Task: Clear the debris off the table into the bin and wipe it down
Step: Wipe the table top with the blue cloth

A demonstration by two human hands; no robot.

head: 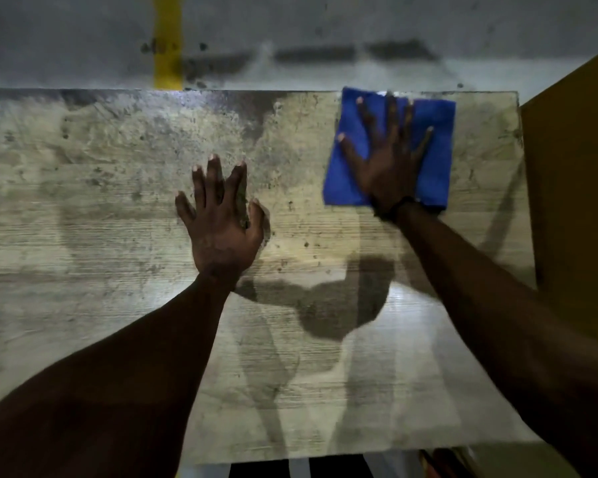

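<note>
Blue cloth (390, 146): flat under right hand (389, 167), fingers spread, near tabletop (83, 201) far right corner.
Left hand (220, 215): fingers apart, flat on tabletop centre.

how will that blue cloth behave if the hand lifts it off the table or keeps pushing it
The blue cloth looks like soft folded fabric, so lifted it would probably droop and unfold. Pushed flat under the right hand, it should slide over the table, though its free edges may bunch. It is likely light.
</note>
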